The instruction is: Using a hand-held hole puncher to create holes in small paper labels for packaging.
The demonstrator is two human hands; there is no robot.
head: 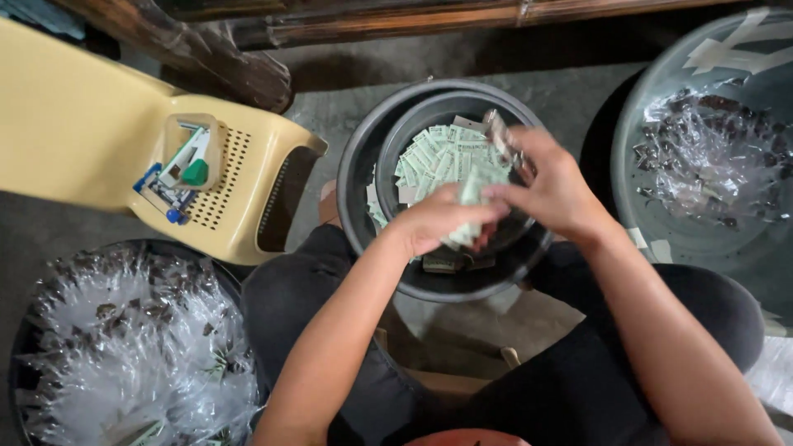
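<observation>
A pale green paper label (469,196) is pinched in the left hand (442,219), over the dark basin (355,165) of labels on the person's lap. The right hand (555,192) pinches a small clear packet (500,132). A yellow plastic stool (91,124) stands nearby.

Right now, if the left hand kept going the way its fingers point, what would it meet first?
The left hand points right, at the right hand. Their fingers already meet around a pale green slip, so it would meet that slip and those fingers first, though depth is hard to judge.
</observation>
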